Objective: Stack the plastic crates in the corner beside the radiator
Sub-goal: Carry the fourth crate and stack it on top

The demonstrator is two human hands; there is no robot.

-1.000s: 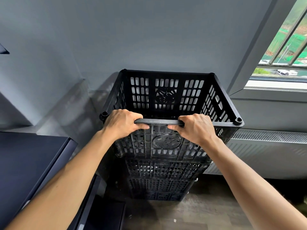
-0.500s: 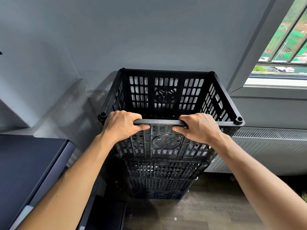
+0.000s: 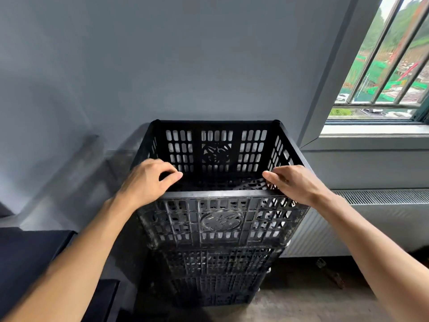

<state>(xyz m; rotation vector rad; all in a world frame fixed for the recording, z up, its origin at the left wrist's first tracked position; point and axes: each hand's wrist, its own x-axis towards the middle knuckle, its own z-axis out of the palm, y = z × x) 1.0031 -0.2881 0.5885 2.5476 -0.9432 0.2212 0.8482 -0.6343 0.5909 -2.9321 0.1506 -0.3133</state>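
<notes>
- The grey wall [image 3: 185, 66] fills the upper view; its corner behind the stack is hidden.
- The radiator [image 3: 371, 219] runs off the right edge, just beside the stack.
- The dark cabinet [image 3: 30, 259] at lower left is cut off.
- The top crate [image 3: 220, 219] sits on the crate stack [image 3: 216, 275]; the lower crates blur together, count unclear.
- The left hand [image 3: 148, 180] and right hand [image 3: 294, 182], 0.5 s ago clamped on the near rim, now hover loosely curled at its corners, holding nothing.
</notes>
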